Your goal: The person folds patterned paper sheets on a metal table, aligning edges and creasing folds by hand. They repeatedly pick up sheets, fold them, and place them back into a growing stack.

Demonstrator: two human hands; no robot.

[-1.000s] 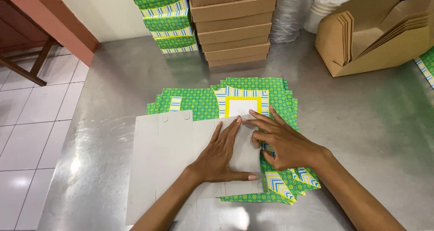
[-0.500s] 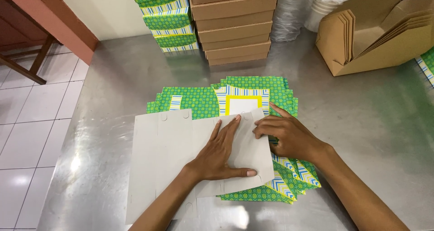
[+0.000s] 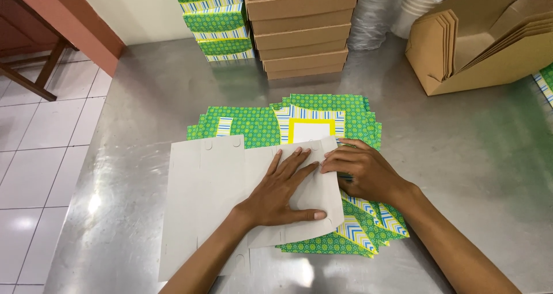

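**Head view: one box blank turned grey side up, fold under way**

Head view: a flat cardboard box blank (image 3: pixel 230 196) is seen lying grey side up on the steel table (image 3: pixel 472 156), its right part resting on a spread pile of green patterned blanks (image 3: pixel 322 121). The left hand (image 3: pixel 282 190) is laid open and flat on the grey blank, fingers spread and pointing to the far side, thumb near the blank's right edge. The right hand (image 3: pixel 363 170) is placed just beside it, fingers half curled at the right edge, where the card is being lifted or bent; whether the edge is pinched cannot be told.

As a judgement, the work is at an early stage: this blank is flat, no wall is raised, and many printed blanks lie unfolded beneath. At the far side, a stack of green patterned boxes (image 3: pixel 216 20) and a stack of brown boxes (image 3: pixel 302 32) are seen, apparently finished.

The printed face of the grey blank is hidden. Its near left corner is covered by the left forearm. The fingertips of the right hand are partly hidden. The stacks' tops are cut off at the far edge, and an open brown carton (image 3: pixel 484 58) holding flat brown sheets is cut off at far right.
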